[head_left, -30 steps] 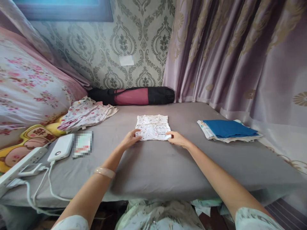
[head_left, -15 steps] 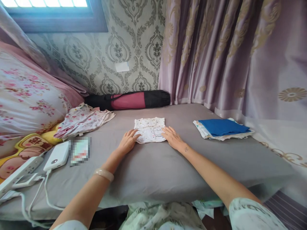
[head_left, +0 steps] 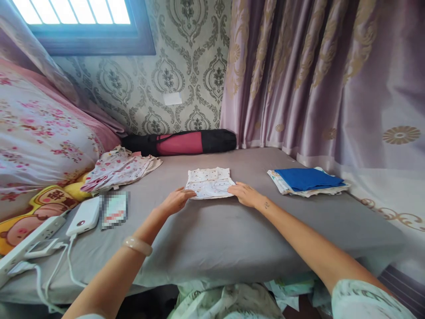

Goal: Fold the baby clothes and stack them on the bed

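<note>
A small white folded garment (head_left: 210, 182), printed with tiny dots and a cartoon outline, lies in the middle of the grey sheet. My left hand (head_left: 175, 199) pinches its near left corner between thumb and fingers. At the near right corner, my right hand (head_left: 245, 195) grips the cloth the same way. The garment's near edge looks slightly raised off the sheet.
To the right lies a folded stack of clothes with blue cloth (head_left: 308, 179) on top. Left are loose printed clothes (head_left: 122, 168), a white power bank (head_left: 83, 216) with cables and a power strip (head_left: 33, 243). A black and red rolled bag (head_left: 181, 142) lies along the wall.
My hands were lying flat with fingers spread at the garment's sides. Now both have closed on its near corners, and the near edge has lifted a little. The camera view has tilted slightly upward.
</note>
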### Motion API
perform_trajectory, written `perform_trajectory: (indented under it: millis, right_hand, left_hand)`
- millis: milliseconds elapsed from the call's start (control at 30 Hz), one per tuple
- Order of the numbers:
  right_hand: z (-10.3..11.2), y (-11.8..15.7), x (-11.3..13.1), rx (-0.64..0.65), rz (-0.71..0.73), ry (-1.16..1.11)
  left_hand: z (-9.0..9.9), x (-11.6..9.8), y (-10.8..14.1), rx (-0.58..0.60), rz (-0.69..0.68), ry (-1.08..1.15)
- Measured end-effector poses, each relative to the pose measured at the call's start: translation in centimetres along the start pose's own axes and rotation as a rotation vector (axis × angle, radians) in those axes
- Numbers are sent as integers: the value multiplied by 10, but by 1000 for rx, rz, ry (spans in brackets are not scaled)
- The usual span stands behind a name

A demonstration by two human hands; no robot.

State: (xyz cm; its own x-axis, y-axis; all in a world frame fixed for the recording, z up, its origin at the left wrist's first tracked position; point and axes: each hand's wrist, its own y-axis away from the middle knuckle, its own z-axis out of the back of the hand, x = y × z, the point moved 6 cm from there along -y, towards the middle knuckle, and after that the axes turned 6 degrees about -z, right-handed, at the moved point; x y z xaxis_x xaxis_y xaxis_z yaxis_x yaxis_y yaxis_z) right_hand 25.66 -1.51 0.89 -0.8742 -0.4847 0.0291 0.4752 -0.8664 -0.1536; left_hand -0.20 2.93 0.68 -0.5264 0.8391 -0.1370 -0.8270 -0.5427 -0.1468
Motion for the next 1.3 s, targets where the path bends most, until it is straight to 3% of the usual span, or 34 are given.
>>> perform_trajectory:
  millis: [200, 300, 400, 467, 567, 667, 800, 933, 1300]
  right_hand:
    - [11, 48, 30, 1, 81, -13]
    - [12, 60, 33, -13, 92, -65]
    - [12, 53, 21, -63, -23, -142]
    - [13, 43, 9, -107, -163, -196]
    - [17, 26, -3, -193, -351, -244]
    - [21, 12, -6, -281, -477, -231]
    - [20, -6, -9, -335, -590, -171]
    - [11, -24, -17, -301, -651, -105]
    - [-8, -61, -41, -152, -756, -67]
  left_hand:
    - [3, -42, 40, 37, -86, 47]
    - [4, -48, 51, 7, -71, 114]
    - [1, -38, 47, -39, 28, 184]
    - [-2, -24, 39, -78, 181, 189]
    - [-1, -8, 27, -156, 424, 103]
    - [4, -2, 14, -244, 551, 21]
    - [10, 2, -4, -368, 598, 20]
    - [9, 13, -22, -424, 607, 24]
    - [-13, 54, -54, -289, 760, -2]
